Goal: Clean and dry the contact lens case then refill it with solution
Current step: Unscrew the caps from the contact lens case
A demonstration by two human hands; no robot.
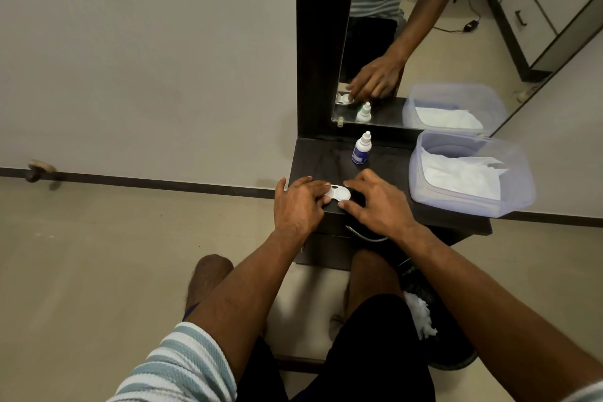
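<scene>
We see the white case (337, 194) lying flat at the counter's (391, 170) near left edge, its long axis running left to right. Our left hand (298, 202) and right hand (375, 202) pinch its two ends. The bottle (361, 148) stands upright beyond it.

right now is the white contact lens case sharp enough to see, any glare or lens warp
Head view: the white contact lens case is small and soft, partly hidden by both hands; wide-angle warp bends the dark skirting line; lighting is dim and even, no strong glare.

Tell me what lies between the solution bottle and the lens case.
Only bare dark tabletop lies between the solution bottle and the lens case, seen in the head view.
</scene>
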